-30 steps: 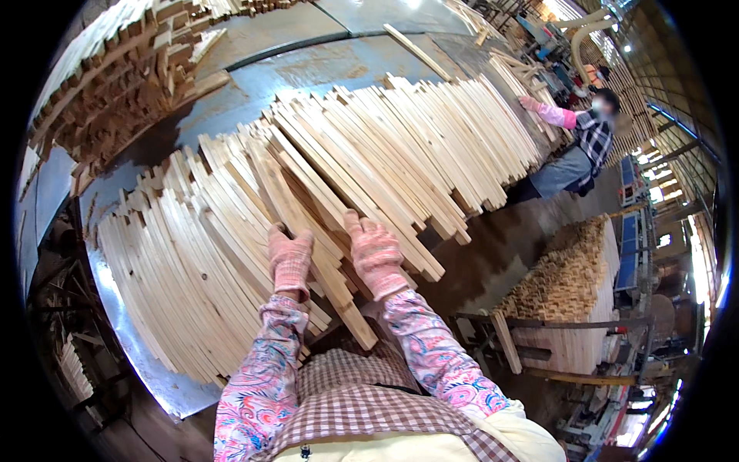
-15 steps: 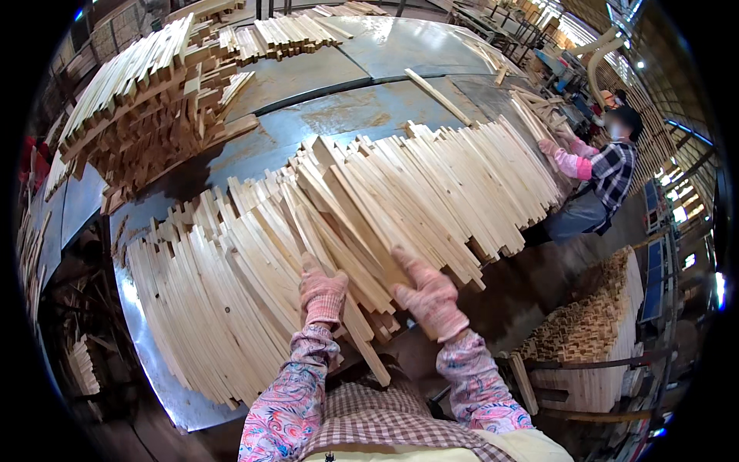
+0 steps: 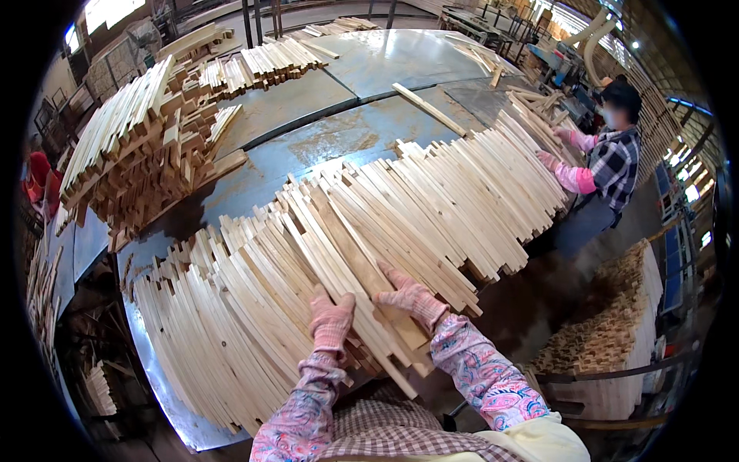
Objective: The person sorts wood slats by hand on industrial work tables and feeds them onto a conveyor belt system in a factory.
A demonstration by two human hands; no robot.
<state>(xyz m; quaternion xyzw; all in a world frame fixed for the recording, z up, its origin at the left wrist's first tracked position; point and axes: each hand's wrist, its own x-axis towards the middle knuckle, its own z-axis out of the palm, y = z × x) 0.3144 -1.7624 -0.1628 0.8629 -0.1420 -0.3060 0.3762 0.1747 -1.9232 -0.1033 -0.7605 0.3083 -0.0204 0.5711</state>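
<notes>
Both of my hands wear pinkish knit gloves. Near the front edge of a long row of pale wooden strips (image 3: 223,308), my left hand (image 3: 332,317) is closed against the left side of a few strips (image 3: 372,339), its thumb on top. From the other side, my right hand (image 3: 414,294) grips the same small bunch, fingers curled over the wood. A wider, darker board (image 3: 405,328) lies in this bunch by my right hand. The near ends of the bunch jut past the row toward my checked apron (image 3: 377,420). My fingers' undersides are hidden.
The row lies on a metal-topped table (image 3: 308,142). A tall stack of wood pieces (image 3: 146,146) stands at the far left. To the right, a co-worker in a checked shirt (image 3: 616,165) handles strips. Below them is a large wood stack (image 3: 596,323).
My right hand has closed in on the strips beside my left hand. The bunch between my hands is drawn together and sits nearer my body. The view has shifted slightly.
</notes>
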